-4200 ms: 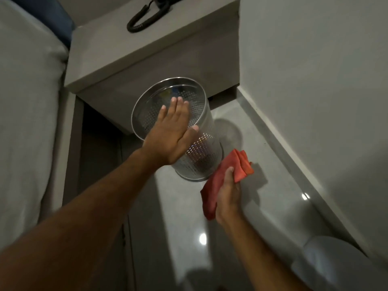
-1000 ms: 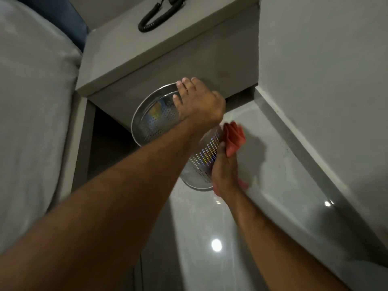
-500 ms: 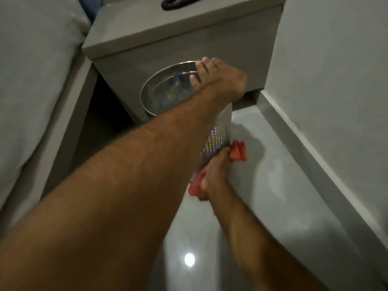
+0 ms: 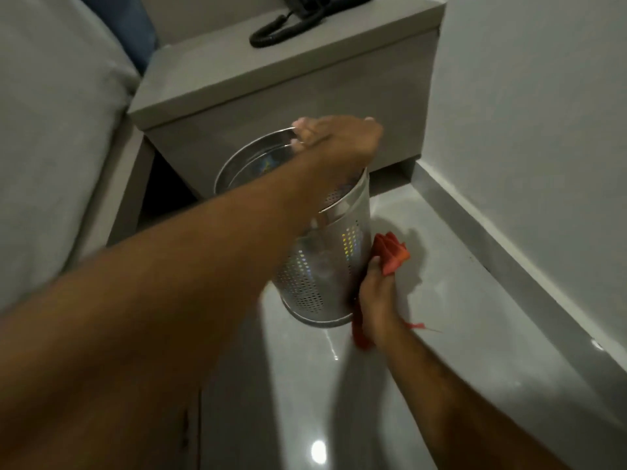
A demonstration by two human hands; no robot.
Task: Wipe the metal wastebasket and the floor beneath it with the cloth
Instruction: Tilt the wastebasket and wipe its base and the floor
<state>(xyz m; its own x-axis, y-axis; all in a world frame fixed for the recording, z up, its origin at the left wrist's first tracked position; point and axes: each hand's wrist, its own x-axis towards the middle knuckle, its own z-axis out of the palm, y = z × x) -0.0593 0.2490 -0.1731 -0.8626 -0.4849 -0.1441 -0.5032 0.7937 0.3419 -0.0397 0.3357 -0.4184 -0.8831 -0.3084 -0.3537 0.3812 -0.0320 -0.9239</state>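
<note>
Scene: I crouch over a perforated, shiny metal wastebasket [image 4: 322, 259] at centre frame, tilted toward me in front of a grey bedside cabinet [image 4: 288, 79] with a black corded telephone [image 4: 298, 15] on top.
Left hand: my left hand [image 4: 334, 137] reaches across from lower left, fingers curled shut over the far rim at upper centre, holding the basket on its lean.
Right hand: my right hand [image 4: 373, 300], lower right of centre, is closed on a crumpled orange-red cloth [image 4: 390, 252] and presses it against the basket's right side wall; a loose tail of cloth hangs below my wrist.
Basket position: its base rests on, or just over, the glossy grey floor tiles [image 4: 441, 266]; I cannot tell whether the whole base touches.
Progress: I judge the job is in its first half. The outer wall is being wiped on the right side, and how much of the rest is done cannot be read from here.
Left to do: the remaining wall as needed, then the floor patch under the base, which the basket covers and which looks untouched by the cloth.
Surroundings: pale bedding [image 4: 51, 113] fills upper left; a plain wall [image 4: 543, 113] runs along the right.
</note>
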